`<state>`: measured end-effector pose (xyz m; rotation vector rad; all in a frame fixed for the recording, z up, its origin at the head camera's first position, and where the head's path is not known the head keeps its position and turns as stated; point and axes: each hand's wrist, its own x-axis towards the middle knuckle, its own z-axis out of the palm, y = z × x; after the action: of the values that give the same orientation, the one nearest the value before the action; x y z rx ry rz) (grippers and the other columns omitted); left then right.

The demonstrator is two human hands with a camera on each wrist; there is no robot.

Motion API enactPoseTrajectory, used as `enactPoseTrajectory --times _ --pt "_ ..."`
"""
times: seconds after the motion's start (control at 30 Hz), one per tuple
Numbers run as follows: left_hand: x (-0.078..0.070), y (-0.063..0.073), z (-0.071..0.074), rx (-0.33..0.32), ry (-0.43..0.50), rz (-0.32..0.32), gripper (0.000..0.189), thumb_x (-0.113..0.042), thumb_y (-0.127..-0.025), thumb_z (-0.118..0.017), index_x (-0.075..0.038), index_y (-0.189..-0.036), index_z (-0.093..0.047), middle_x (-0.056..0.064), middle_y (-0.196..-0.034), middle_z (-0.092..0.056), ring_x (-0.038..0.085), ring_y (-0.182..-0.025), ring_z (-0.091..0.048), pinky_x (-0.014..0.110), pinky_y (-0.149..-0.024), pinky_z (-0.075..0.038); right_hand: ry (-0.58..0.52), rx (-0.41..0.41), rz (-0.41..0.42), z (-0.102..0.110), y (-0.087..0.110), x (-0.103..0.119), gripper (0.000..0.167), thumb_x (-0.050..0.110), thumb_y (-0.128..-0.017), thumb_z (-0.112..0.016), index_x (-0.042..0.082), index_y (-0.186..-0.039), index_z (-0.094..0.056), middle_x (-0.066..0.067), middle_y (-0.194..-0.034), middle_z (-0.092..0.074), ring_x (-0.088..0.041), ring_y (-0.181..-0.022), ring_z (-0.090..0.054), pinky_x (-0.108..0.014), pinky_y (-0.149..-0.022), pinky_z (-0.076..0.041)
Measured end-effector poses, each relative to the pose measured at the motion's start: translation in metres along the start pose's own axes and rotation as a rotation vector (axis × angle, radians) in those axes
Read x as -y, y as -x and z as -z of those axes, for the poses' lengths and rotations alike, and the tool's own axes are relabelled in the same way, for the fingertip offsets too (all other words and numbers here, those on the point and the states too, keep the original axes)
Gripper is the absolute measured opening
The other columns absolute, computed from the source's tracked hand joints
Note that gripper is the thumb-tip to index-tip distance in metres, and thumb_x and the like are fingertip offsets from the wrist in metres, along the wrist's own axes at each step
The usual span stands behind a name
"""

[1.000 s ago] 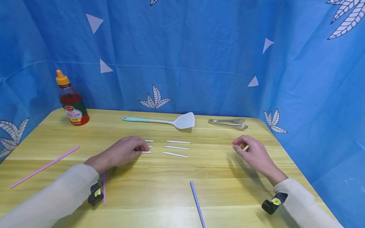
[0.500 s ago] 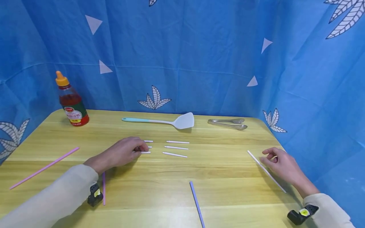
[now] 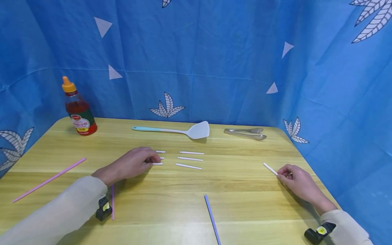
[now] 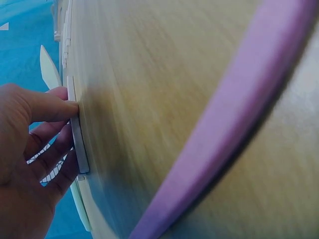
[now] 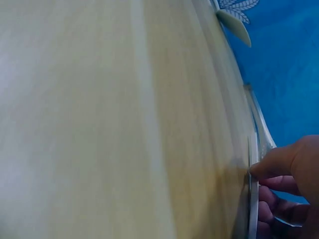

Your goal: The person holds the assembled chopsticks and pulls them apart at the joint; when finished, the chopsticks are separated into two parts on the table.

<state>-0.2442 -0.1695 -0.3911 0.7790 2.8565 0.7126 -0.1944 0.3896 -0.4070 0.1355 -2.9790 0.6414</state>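
My left hand is over the left ends of several short white sticks, and its thumb and fingers pinch the nearest white stick. The left wrist view shows that stick between the thumb and fingers, low against the table. To the right, three more short white sticks lie in a column. At the table's right side my right hand pinches a longer white stick between thumb and forefinger. Its far end sticks out ahead of the fingers, and the hand covers the rest. The right wrist view shows this stick too.
A pink stick lies at the left, a purple-pink one beside the left forearm, and a blue-violet one at the front. Along the back are a sauce bottle, a white spatula and metal tongs.
My right hand has moved right and toward me. Half a second ago the long white stick lay beside its fingers; now they pinch it. The left hand has stayed in place.
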Motion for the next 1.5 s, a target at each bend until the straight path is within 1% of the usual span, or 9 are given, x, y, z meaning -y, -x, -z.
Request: enactPoseTrajectory --times 0.2,0.4,0.57,0.73,0.87,0.97,1.13,1.33,1.5 --pt "-0.003 0.001 0.001 0.000 0.001 0.004 0.021 -0.002 -0.101 -0.074 -0.015 -0.117 -0.079 0.000 -0.113 -0.075 0.018 -0.105 -0.068 0.048 -0.102 -0.059 -0.022 -0.024 0.045 0.000 -0.008 0.020 0.013 0.018 -0.107 -0.070 0.006 -0.111 -0.072 -0.001 -0.091 -0.068 -0.008 -0.075 -0.050 -0.027 -0.067 -0.041" --pt "-0.004 0.003 0.002 -0.007 -0.011 0.011 0.020 -0.004 -0.102 -0.075 -0.016 -0.117 -0.078 0.001 -0.114 -0.075 0.019 -0.107 -0.069 0.049 -0.102 -0.059 -0.083 -0.068 0.143 -0.005 -0.022 0.059 0.007 0.013 -0.106 -0.070 0.008 -0.110 -0.073 0.000 -0.091 -0.069 -0.011 -0.083 -0.056 -0.027 -0.072 -0.046" --pt "-0.009 0.003 0.002 -0.027 -0.002 0.020 0.024 -0.012 -0.102 -0.077 -0.018 -0.125 -0.076 0.002 -0.124 -0.074 0.021 -0.113 -0.070 0.051 -0.105 -0.058 -0.149 -0.067 0.232 -0.013 -0.033 0.091 0.003 0.010 -0.106 -0.072 0.009 -0.108 -0.073 0.001 -0.091 -0.070 -0.009 -0.083 -0.058 -0.025 -0.073 -0.052" --pt "-0.022 -0.001 0.002 -0.066 0.018 -0.028 0.023 -0.020 -0.106 -0.074 -0.018 -0.128 -0.075 0.001 -0.129 -0.073 0.020 -0.114 -0.068 0.049 -0.103 -0.058 -0.195 -0.046 0.298 -0.023 -0.037 0.119 0.004 0.009 -0.105 -0.072 0.010 -0.108 -0.074 0.001 -0.093 -0.073 -0.010 -0.084 -0.061 -0.025 -0.074 -0.054" --pt "-0.037 -0.003 0.000 -0.090 0.054 -0.047 0.026 -0.029 -0.110 -0.068 -0.018 -0.132 -0.073 0.000 -0.134 -0.071 0.021 -0.116 -0.067 0.048 -0.105 -0.058 -0.250 -0.015 0.377 -0.033 -0.038 0.143 0.005 0.006 -0.105 -0.072 0.009 -0.109 -0.074 -0.003 -0.094 -0.074 -0.012 -0.082 -0.065 -0.025 -0.071 -0.055" --pt "-0.049 -0.003 -0.002 -0.092 0.092 -0.051 0.030 -0.035 -0.111 -0.065 -0.020 -0.135 -0.072 -0.003 -0.135 -0.070 0.018 -0.116 -0.066 0.045 -0.101 -0.058 -0.278 0.004 0.449 -0.041 -0.039 0.161 0.006 0.006 -0.104 -0.073 0.009 -0.109 -0.074 -0.004 -0.096 -0.075 -0.011 -0.079 -0.067 -0.025 -0.069 -0.055" --pt "-0.064 -0.003 -0.008 -0.087 0.109 -0.082 0.031 -0.040 -0.111 -0.065 -0.026 -0.138 -0.070 -0.006 -0.134 -0.071 0.013 -0.112 -0.065 0.039 -0.095 -0.058 -0.282 0.024 0.541 -0.055 -0.040 0.188 0.006 0.008 -0.104 -0.074 0.012 -0.108 -0.076 0.000 -0.103 -0.076 -0.009 -0.083 -0.067 -0.025 -0.075 -0.058" --pt "-0.071 -0.001 -0.015 -0.084 0.079 -0.127 0.021 -0.040 -0.111 -0.065 -0.028 -0.125 -0.074 -0.014 -0.113 -0.072 0.006 -0.097 -0.063 0.030 -0.083 -0.056 -0.298 0.061 0.624 -0.064 -0.039 0.213 0.006 0.008 -0.103 -0.075 0.012 -0.107 -0.075 0.000 -0.106 -0.076 -0.010 -0.088 -0.069 -0.027 -0.079 -0.060" --pt "-0.070 0.002 -0.017 -0.124 0.039 -0.147 0.016 -0.034 -0.110 -0.068 -0.024 -0.117 -0.078 -0.015 -0.100 -0.071 0.004 -0.086 -0.061 0.027 -0.077 -0.053 -0.294 0.070 0.659 -0.068 -0.036 0.228 0.004 0.010 -0.105 -0.074 0.013 -0.108 -0.074 -0.001 -0.109 -0.076 -0.010 -0.092 -0.069 -0.027 -0.083 -0.062"
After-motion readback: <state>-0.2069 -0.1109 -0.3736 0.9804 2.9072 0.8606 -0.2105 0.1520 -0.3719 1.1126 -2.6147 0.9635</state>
